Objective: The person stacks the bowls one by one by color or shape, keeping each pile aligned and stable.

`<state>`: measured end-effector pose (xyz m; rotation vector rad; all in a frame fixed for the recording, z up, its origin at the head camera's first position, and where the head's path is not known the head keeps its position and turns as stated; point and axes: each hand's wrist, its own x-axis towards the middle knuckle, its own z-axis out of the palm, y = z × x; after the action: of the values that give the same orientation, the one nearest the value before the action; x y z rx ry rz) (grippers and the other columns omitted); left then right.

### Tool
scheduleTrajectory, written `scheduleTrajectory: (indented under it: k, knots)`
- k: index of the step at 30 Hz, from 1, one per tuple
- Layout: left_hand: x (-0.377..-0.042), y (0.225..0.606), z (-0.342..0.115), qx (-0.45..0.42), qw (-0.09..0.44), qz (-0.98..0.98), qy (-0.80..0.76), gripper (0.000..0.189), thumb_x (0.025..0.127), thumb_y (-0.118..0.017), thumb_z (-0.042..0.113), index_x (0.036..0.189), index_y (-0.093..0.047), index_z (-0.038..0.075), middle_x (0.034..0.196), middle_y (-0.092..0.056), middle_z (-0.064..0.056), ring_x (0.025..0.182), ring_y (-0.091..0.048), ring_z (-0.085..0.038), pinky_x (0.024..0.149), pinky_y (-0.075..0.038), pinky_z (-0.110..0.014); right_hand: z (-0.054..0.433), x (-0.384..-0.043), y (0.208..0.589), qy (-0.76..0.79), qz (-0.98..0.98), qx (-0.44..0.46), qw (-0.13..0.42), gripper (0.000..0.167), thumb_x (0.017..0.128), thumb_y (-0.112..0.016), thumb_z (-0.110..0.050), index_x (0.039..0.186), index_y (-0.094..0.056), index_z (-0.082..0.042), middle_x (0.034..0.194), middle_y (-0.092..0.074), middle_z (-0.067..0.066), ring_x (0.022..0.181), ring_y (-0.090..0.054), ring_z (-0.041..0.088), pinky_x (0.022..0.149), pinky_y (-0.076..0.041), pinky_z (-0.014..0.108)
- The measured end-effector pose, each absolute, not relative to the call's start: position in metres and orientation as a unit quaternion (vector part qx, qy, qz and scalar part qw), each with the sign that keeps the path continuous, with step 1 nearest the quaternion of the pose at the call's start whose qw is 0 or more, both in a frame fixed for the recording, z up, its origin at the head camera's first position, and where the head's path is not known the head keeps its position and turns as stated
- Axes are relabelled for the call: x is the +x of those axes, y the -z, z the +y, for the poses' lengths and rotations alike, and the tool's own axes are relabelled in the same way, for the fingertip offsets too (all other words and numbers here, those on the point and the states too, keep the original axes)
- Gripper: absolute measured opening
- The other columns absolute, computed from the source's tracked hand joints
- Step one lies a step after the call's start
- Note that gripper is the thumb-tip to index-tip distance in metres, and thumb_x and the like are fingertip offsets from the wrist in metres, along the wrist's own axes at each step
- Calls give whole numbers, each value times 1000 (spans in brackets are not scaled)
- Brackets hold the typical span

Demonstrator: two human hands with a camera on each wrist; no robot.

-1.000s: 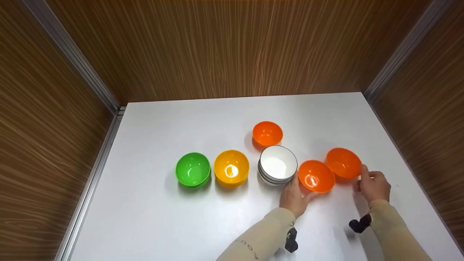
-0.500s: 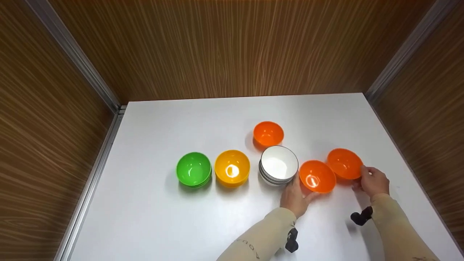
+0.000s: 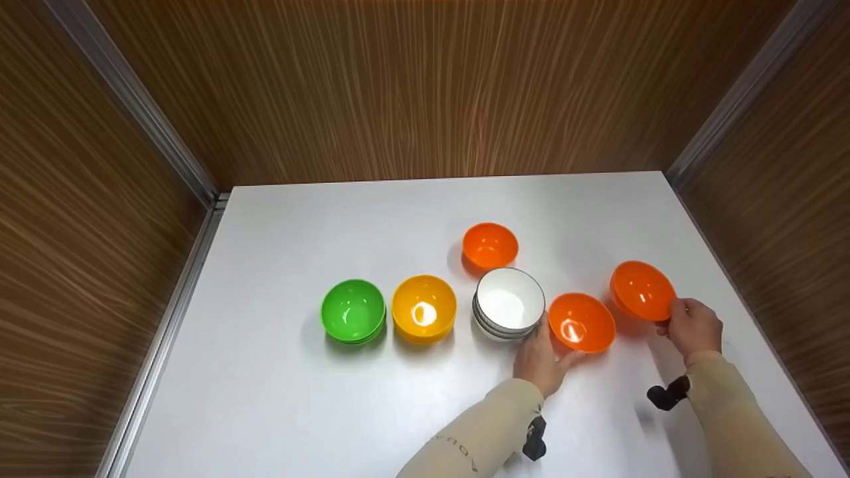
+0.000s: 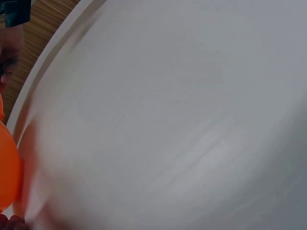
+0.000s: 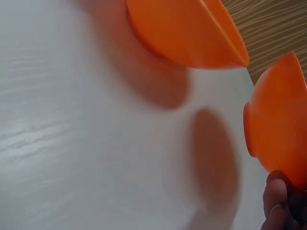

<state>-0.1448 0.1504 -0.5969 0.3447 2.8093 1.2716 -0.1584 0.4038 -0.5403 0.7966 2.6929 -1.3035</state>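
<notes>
My right hand (image 3: 694,330) pinches the rim of an orange bowl (image 3: 641,291), which is tilted; in the right wrist view this bowl (image 5: 278,115) hangs above the white surface with its shadow apart from it. My left hand (image 3: 539,365) holds a second orange bowl (image 3: 582,323), fingers along its left side and thumb at its near side. That bowl (image 4: 7,167) is cut off at the left edge of the left wrist view. The left fingers lie between it and a stack of white bowls (image 3: 510,302).
A third orange bowl (image 3: 490,245) stands behind the white stack. Left of the stack are nested yellow bowls (image 3: 424,309) and nested green bowls (image 3: 354,311). Wood-grain panels (image 3: 425,93) enclose the white table (image 3: 299,411) at the back and sides.
My right hand has moved its orange bowl up and to the right, away from the second bowl, and tilted it more. The left hand and its bowl have stayed in place.
</notes>
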Motion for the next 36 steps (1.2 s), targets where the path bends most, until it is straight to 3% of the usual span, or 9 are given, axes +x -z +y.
scheduleTrajectory:
  k: [5, 14, 24, 36]
  knots:
    - [-147, 597, 153, 114, 22, 905, -410, 94, 79, -74, 47, 150, -27, 7, 152, -36, -2, 136, -36, -12, 112, -29, -25, 397, -159, 524, 394, 893, 214, -40, 53, 101, -28, -36, 115, -56, 6, 82, -65, 11, 65, -60, 17, 57, -50, 26]
    - [-151, 595, 154, 110, 32, 902, -415, 93, 79, -74, 46, 150, -28, 7, 152, -36, -1, 137, -35, -10, 112, -28, -26, 374, -166, 504, 376, 909, 160, -86, 53, 102, -31, -38, 112, -59, 5, 83, -62, 16, 58, -58, 16, 53, -50, 25]
    - [-153, 595, 156, 100, 58, 895, -431, 94, 81, -73, 45, 152, -24, 8, 154, -33, 2, 138, -34, -10, 112, -28, -27, 358, -169, 504, 343, 930, 95, -90, 49, 103, -34, -37, 111, -61, 3, 74, -60, 14, 57, -55, 19, 50, -48, 26]
    - [-153, 596, 158, 124, 16, 895, -429, 95, 81, -74, 43, 151, -23, 4, 152, -37, -1, 135, -38, -11, 111, -30, -25, 355, -168, 528, 302, 949, 62, -71, 44, 104, -35, -29, 122, -59, 3, 84, -66, 15, 61, -55, 21, 54, -50, 24]
